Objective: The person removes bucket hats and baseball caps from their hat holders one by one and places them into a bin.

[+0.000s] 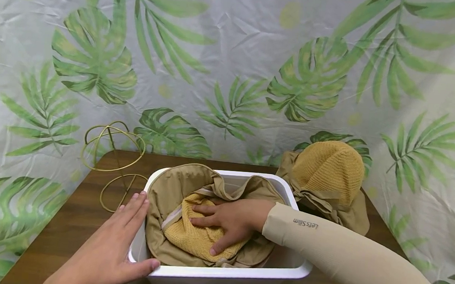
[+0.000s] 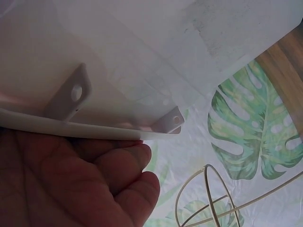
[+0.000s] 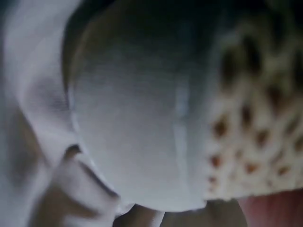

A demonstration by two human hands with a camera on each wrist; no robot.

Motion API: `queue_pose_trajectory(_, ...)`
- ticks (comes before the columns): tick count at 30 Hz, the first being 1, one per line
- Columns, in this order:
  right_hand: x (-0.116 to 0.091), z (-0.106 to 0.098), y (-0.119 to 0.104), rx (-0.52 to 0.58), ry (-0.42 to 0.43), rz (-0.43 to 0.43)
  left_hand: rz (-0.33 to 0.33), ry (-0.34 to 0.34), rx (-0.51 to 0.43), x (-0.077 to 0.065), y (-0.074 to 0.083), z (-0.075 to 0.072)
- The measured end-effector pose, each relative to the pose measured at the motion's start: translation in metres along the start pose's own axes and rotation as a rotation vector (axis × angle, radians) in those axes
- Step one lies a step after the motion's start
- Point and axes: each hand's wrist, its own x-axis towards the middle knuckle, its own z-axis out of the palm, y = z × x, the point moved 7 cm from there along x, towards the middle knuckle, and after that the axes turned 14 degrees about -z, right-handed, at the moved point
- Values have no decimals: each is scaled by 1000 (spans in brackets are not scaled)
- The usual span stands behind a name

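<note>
A white plastic bin (image 1: 226,272) holds a sun hat with a tan cloth brim (image 1: 181,180) and a mustard knit crown (image 1: 193,236). The right hand (image 1: 231,223) presses down inside on the knit, its fingers spread. Against the bin's left rim rest the straight fingers of the left hand (image 1: 119,240), with the thumb on the front corner. From the left wrist view, those fingers lie along the outer edge of the rim, beside a tab with a hole (image 2: 78,92). The right wrist view is filled by blurred pale cloth (image 3: 128,113) and open knit (image 3: 255,127).
A second hat (image 1: 328,171), with a mustard knit crown and tan brim, sits behind the bin on the right. To the left stands a gold wire stand (image 1: 112,167). All are on a dark wooden table (image 1: 72,210) before a leaf-print curtain (image 1: 238,41).
</note>
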Motion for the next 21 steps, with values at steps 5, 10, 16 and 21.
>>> queue_pose_trajectory(5, -5, -6, -5, -59, 5, 15, 32, 45, 4, -1, 1, 0)
queue_pose_trajectory(10, -21, -20, -19, -197, 60, 43, 33, 48, 2, -1, 1, 2)
queue_pose_trajectory(16, -50, -51, -42, -316, 200, 19, 28, 49, 7, 0, 1, 1)
queue_pose_trajectory(21, -72, -82, -53, -390, 321, -36, 23, 54, 6, -1, 2, 0)
